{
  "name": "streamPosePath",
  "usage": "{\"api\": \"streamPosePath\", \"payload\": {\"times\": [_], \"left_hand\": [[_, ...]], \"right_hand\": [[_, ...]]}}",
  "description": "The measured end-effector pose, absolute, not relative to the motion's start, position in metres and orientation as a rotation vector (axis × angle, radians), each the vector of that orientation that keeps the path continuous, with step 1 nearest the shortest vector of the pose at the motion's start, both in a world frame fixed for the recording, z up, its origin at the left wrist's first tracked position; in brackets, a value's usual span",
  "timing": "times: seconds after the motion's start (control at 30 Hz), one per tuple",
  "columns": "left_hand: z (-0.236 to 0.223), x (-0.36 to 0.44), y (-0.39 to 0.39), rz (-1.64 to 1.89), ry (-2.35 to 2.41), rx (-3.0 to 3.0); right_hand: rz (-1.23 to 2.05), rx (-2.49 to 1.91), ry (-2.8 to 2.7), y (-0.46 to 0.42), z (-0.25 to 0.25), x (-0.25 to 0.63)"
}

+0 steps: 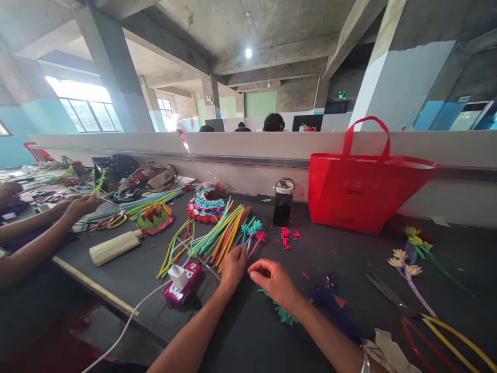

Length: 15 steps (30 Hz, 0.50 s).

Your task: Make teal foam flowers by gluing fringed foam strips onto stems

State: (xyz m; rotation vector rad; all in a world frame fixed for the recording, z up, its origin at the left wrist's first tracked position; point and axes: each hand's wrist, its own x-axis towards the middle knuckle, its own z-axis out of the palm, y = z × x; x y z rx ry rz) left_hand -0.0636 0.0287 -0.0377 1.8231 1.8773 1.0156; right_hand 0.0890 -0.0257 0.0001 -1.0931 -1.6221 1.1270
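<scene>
Near the middle of the table, my left hand [233,267] is closed on the thin stems of small pipe-cleaner flowers. Teal blooms [252,228] and a red bloom [261,237] stick up above its fingers. My right hand [274,282] is just to the right, apart from the left, its fingers curled toward the thumb; whatever may be between them does not show. Below its wrist lies a teal fringed piece [285,315], partly covered by the forearm. A bundle of coloured pipe cleaners [221,235] spreads out behind my left hand. Red fringed bits [286,237] lie beyond my right hand.
A purple power strip [182,284] with a white plug and cable sits left of my forearm. A phone [283,209] leans on a white lamp. Further right are a red bag [361,191], finished flowers [406,264] and scissors [392,295]. Another person's hands [83,204] work at left.
</scene>
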Motion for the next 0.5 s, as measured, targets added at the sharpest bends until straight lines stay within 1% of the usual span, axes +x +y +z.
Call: {"api": "streamPosePath", "payload": {"times": [0.27,0.5], "left_hand": [[-0.022,-0.054,0.018,0.641,2.015,1.999],[-0.018,-0.052,0.012,0.456,2.07,2.125]], "right_hand": [[1.129,-1.088,-1.635,-0.024,-0.004,0.089],[1.12,-1.082,-1.663,-0.025,-0.006,0.089]]}}
